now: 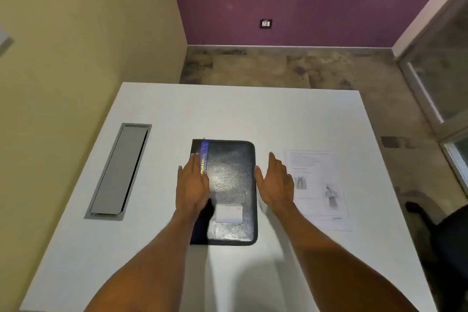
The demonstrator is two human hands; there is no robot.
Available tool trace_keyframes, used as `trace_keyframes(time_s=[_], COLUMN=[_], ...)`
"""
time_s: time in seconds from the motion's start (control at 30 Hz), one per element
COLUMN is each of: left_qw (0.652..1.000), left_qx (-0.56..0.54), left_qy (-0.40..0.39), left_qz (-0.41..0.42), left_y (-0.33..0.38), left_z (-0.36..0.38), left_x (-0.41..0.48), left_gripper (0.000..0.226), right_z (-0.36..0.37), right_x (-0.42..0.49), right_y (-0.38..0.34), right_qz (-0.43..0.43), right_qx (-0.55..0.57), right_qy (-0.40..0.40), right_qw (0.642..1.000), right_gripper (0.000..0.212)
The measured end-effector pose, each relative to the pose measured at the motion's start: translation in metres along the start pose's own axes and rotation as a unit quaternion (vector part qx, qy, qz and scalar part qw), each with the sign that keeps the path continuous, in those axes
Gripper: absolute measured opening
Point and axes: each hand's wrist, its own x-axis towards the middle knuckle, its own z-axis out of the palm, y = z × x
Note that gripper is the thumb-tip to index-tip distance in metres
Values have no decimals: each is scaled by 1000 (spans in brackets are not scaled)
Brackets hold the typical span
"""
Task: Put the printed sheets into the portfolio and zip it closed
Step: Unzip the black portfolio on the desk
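Note:
A black zipped portfolio (231, 185) lies closed in the middle of the white table (240, 111), with a blue strip near its spine and a white label low on its cover. To its right lie the printed sheets (320, 192), flat, showing text and small pictures. My left hand (193, 182) is flat over the portfolio's left edge, fingers out. My right hand (274, 182) hovers just off the portfolio's right edge, between it and the sheets, palm turned inward and holding nothing.
A grey cable-tray lid (119, 172) is set into the table at the left. A dark chair (445, 243) stands off the table's right edge. Beige wall lies left, purple wall behind, a glass door at the right.

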Motion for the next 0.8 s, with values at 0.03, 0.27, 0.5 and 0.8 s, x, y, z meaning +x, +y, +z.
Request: trace_keyframes(time_s=[0.03,0.27,0.5,0.8], left_qw=[1000,992,987,968], left_qx=[-14,-59,-59,-8], left_qy=[0,-31,-54,-71], left_qz=[-22,-108,-142,-242], left_y=[-5,-39,-55,-63], left_z=[-1,13,30,52], left_x=[2,34,86,122], left_gripper=[60,50,42,41], right_z=[2,39,69,96], right_x=[2,35,79,115], right_y=[-3,-17,-15,-12], right_qz=[8,41,87,129], right_qx=[7,18,53,60], right_qy=[-10,-80,-130,-136], right_qw=[1000,996,986,980], right_gripper=[67,59,64,75])
